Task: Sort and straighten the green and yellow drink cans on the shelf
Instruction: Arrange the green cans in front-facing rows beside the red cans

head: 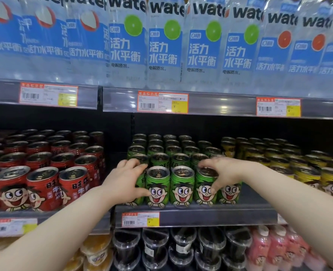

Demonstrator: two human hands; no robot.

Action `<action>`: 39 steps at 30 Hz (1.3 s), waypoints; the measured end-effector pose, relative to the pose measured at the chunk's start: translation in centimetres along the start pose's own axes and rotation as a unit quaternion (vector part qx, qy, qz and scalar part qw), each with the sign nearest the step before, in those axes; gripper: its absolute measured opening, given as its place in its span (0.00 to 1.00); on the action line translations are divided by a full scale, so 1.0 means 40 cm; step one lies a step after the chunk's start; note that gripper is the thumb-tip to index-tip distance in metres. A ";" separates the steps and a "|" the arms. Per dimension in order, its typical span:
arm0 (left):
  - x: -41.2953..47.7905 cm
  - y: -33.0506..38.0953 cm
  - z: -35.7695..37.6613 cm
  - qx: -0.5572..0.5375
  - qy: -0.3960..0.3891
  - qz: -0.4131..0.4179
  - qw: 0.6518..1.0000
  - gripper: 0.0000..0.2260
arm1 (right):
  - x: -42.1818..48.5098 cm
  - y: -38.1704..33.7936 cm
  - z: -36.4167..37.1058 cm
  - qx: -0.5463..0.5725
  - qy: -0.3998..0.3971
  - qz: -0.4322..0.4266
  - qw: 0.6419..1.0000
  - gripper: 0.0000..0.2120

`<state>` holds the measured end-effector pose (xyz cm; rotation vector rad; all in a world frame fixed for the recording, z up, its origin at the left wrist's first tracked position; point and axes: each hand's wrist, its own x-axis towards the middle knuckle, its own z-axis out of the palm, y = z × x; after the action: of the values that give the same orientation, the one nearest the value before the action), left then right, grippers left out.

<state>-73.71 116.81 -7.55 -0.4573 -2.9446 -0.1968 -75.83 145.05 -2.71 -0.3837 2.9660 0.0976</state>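
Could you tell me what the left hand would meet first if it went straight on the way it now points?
The left hand points up and right and holds the end green can, so that comes first. Beyond it are probably the second-row green cans, though depth is unclear.

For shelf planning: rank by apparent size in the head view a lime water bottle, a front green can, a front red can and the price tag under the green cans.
1. lime water bottle
2. front red can and front green can: alike; the red looks slightly bigger, possibly only nearer the camera, so tied
3. price tag
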 end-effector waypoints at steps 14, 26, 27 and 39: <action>0.007 0.062 -0.005 0.025 0.165 0.027 0.986 0.46 | -0.098 -0.043 0.106 -0.024 0.137 0.037 0.990 0.42; 0.072 0.430 0.078 -0.077 0.166 0.250 0.951 0.24 | -0.388 0.171 0.188 0.014 0.107 0.223 0.969 0.31; 0.078 0.460 0.082 -0.083 0.166 0.259 0.948 0.24 | -0.404 0.200 0.193 0.019 0.106 0.234 0.966 0.29; 0.206 0.814 0.149 -0.098 0.085 0.147 0.981 0.35 | -0.468 0.568 0.179 0.035 0.113 0.159 0.980 0.26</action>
<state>-72.14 150.87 -8.52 -0.8479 -2.6608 -0.4655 -62.81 172.23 -5.83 0.1006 3.2187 -0.0167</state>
